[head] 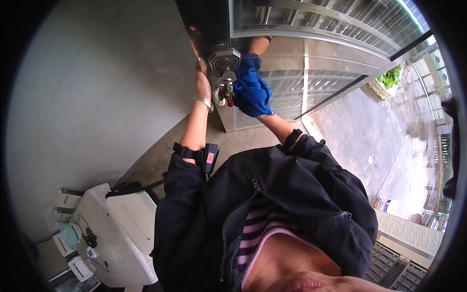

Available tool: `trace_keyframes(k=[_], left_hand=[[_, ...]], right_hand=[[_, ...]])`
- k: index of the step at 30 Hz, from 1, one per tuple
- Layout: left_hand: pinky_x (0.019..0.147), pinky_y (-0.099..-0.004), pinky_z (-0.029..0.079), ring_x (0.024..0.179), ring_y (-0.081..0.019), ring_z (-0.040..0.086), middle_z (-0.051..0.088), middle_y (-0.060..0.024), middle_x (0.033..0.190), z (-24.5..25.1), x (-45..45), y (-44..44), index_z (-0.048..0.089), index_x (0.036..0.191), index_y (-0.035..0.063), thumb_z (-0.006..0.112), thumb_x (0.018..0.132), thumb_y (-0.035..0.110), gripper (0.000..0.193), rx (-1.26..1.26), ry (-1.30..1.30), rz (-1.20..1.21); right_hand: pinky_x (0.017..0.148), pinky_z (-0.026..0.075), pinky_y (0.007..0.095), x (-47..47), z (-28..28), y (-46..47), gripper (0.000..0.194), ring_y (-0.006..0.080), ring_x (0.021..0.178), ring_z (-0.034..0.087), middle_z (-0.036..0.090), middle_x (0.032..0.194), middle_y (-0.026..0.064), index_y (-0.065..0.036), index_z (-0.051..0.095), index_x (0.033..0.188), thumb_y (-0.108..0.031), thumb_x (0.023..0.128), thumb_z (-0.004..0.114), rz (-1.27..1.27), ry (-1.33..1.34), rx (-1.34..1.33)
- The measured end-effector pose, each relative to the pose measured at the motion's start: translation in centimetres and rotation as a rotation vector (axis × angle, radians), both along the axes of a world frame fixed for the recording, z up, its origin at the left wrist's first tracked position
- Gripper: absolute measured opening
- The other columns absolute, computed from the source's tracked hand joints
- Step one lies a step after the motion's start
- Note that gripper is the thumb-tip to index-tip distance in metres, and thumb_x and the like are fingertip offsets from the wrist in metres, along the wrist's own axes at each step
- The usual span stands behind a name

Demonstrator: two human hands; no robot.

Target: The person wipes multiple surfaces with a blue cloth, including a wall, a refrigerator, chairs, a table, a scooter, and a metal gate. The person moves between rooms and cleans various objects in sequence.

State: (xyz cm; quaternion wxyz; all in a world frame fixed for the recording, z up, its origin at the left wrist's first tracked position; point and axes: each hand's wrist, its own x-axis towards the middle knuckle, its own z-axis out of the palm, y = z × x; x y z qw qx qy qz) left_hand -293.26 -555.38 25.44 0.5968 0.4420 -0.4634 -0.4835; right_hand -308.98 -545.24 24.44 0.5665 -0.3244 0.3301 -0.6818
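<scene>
A glossy metal-and-glass door [286,65] stands in front of me, mirroring part of my arm. My left hand [202,82], with silver bangles at its wrist, holds the door by its narrow edge; most of its fingertips are hidden. On my right hand's side, a bunched blue cloth [253,91] is pressed to the door face beside the lock. My right hand [265,114] is inside the cloth, so only its wrist end shows. Between both hands sits an octagonal metal lock plate [224,60] with a knob. A bunch of keys [228,91] with a red piece hangs there.
A pale wall [91,73] rises at left. Lower left, a covered table [113,252] carries a cable and small items, with a white chair [133,215] beside it. To the right lie a wet concrete yard [379,146], a planter [390,82] and a bucket [386,205].
</scene>
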Motion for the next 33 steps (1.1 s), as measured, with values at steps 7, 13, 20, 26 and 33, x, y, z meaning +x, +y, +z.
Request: trace_keyframes(k=[7,13,20,26,33], left_hand=[[0.101,-0.0279,0.035,0.116,-0.017,0.049,0.054,-0.0077,0.124,-2.5,1.0,-1.4,0.051,0.123,-0.0008,0.031,0.102,0.041,0.051,-0.014,0.028,-0.008],[0.082,-0.0371,0.047,0.1,-0.0184,0.053,0.055,-0.0071,0.111,-5.1,3.9,8.9,0.051,0.12,0.0098,0.049,0.094,0.051,0.049,0.465,-0.046,-0.048],[0.091,-0.0532,0.048,0.113,-0.0272,0.054,0.046,-0.0064,0.133,-4.8,2.7,15.3,0.042,0.137,0.0195,0.051,0.093,0.052,0.055,0.755,0.86,-0.842],[0.077,-0.041,0.053,0.097,-0.0195,0.062,0.063,-0.0034,0.108,-9.8,0.7,16.7,0.047,0.13,0.0204,0.055,0.094,0.043,0.044,0.944,0.505,-0.857],[0.091,-0.0325,0.048,0.1,-0.0145,0.058,0.059,0.0002,0.11,-6.7,7.9,18.2,0.052,0.115,0.0125,0.059,0.095,0.023,0.023,0.548,0.556,-0.374]], right_hand=[[0.052,0.043,0.03,-0.8,-1.6,0.5,0.003,0.0152,0.063,0.056,0.057,0.076,0.0004,-0.011,0.056,0.087,-0.014,0.088,0.057,0.151,0.572,0.339],[0.06,0.047,0.0364,0.2,3.6,4.0,0.004,0.0274,0.076,0.061,0.063,0.088,0.0102,-0.012,0.061,0.085,-0.016,0.085,0.059,-0.163,1.595,-0.224],[0.065,0.049,0.0394,0.3,5.1,5.5,0.027,0.0336,0.079,0.064,0.065,0.083,0.0156,-0.01,0.063,0.099,-0.025,0.077,0.065,0.155,1.374,-0.129],[0.064,0.051,0.0402,2.3,0.9,7.2,0.035,0.0358,0.073,0.066,0.067,0.075,0.0147,-0.011,0.068,0.09,-0.042,0.074,0.068,0.555,1.855,0.349],[0.106,0.036,0.0384,-3.1,2.5,12.8,0.048,0.0349,0.126,0.046,0.049,0.134,0.0226,-0.006,0.046,0.136,-0.032,0.096,0.052,0.825,1.395,0.208]])
